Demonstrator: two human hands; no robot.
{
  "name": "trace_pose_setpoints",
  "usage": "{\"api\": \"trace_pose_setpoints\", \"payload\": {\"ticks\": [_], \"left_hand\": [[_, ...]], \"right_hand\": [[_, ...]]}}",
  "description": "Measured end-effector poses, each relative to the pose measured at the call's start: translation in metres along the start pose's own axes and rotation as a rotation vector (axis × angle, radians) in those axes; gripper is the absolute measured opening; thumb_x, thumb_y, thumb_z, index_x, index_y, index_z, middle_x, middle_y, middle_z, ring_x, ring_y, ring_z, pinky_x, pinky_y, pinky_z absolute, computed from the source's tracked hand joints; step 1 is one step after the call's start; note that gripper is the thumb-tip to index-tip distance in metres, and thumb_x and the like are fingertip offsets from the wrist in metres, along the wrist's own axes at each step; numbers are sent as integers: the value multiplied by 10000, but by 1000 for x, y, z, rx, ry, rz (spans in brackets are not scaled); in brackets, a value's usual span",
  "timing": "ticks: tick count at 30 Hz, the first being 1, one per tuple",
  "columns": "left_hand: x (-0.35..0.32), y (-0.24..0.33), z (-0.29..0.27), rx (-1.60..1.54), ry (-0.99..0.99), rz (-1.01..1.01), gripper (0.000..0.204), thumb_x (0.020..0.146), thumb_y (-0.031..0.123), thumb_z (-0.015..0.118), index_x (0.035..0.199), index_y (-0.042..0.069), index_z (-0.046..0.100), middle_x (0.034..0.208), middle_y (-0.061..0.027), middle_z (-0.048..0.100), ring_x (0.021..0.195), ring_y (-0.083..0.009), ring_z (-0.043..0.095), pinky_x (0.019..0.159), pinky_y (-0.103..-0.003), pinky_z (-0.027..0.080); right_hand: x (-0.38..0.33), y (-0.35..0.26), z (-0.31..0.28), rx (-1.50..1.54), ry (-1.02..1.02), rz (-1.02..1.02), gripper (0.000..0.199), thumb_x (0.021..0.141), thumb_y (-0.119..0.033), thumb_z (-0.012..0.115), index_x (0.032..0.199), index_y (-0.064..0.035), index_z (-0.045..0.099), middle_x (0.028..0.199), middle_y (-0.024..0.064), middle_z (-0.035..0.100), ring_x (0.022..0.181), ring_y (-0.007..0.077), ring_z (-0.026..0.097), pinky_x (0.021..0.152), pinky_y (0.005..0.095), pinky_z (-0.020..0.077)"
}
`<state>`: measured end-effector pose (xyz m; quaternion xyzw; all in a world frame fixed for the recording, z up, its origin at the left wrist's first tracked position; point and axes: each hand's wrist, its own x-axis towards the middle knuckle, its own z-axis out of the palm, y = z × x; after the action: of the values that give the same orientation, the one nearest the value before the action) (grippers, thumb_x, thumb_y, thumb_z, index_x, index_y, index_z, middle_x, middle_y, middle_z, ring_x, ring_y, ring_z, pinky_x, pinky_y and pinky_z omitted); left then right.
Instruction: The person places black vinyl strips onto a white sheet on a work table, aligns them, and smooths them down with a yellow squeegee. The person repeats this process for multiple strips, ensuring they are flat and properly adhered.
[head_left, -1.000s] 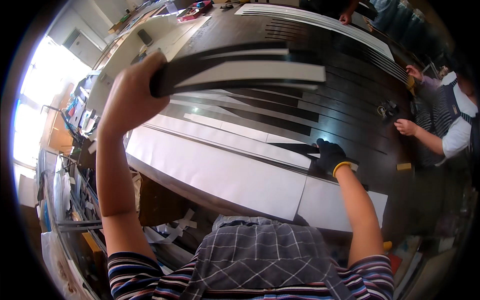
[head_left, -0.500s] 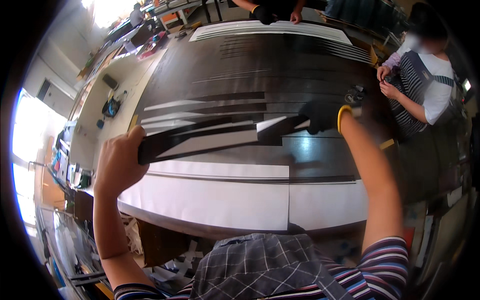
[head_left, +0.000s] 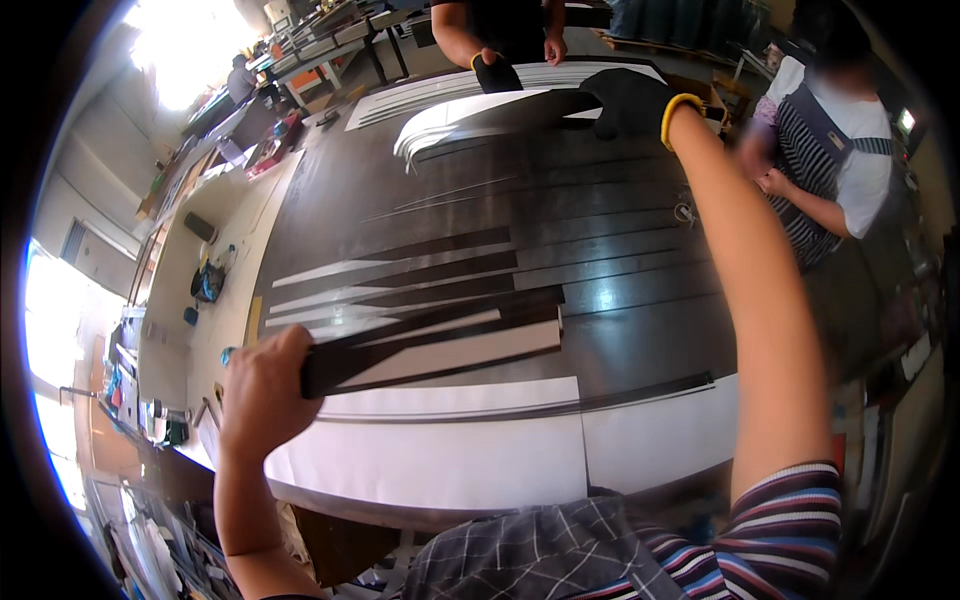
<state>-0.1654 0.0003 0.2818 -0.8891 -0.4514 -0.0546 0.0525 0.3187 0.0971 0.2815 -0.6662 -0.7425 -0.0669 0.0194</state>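
My bare left hand (head_left: 265, 390) is closed around one end of a bundle of dark flat strips (head_left: 440, 350), which reaches rightward over the table with light strips showing between. My right hand, in a black glove (head_left: 630, 103) with a yellow cuff, is stretched toward the far side. Its fingers are closed on one end of a bent, dark-and-white strip (head_left: 480, 112), whose white end droops leftward above the table. Between my hands, several black-and-white strips (head_left: 390, 270) lie in rows on the dark table (head_left: 620, 345).
White sheets (head_left: 430, 465) with thin dark strips cover the near edge. Across the table stands a person (head_left: 500, 25) by another sheet with strips (head_left: 370, 110). A second person in a striped apron (head_left: 810, 130) stands at the right. A pale ledge (head_left: 235, 220) runs along the left.
My right hand has moved up and away to the far side, carrying the strip apart from the bundle. My left hand with the bundle sits slightly lower in view.
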Motion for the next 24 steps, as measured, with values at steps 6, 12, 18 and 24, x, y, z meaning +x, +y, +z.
{"api": "trace_pose_setpoints", "payload": {"ticks": [6,12,18,24], "left_hand": [[33,14,54,-10,-220,182,169,782,122,657,841,75,506,707,-99,617,663,-307,649,611,-411,485],[48,23,98,-37,-209,309,158,807,111,636,863,66,496,712,-110,631,680,-316,663,610,-431,498],[69,39,114,-76,-296,320,168,805,93,638,901,58,504,713,-124,635,678,-332,659,615,-421,503],[73,57,155,-181,-277,360,188,776,82,642,894,53,498,705,-131,624,691,-350,649,604,-431,493]], "right_hand": [[34,39,54,43,-130,155,584,656,-239,732,1184,-6,643,1160,223,655,1057,364,628,932,422,502],[37,61,85,102,-205,182,549,667,-225,721,1176,-27,661,1123,232,668,1034,358,637,887,429,511],[35,42,78,14,-174,170,503,681,-239,745,1126,-22,662,1024,201,694,943,363,661,862,434,514],[22,9,64,30,349,160,479,730,-268,771,1123,-39,622,1025,179,663,966,350,638,866,445,507]]}}
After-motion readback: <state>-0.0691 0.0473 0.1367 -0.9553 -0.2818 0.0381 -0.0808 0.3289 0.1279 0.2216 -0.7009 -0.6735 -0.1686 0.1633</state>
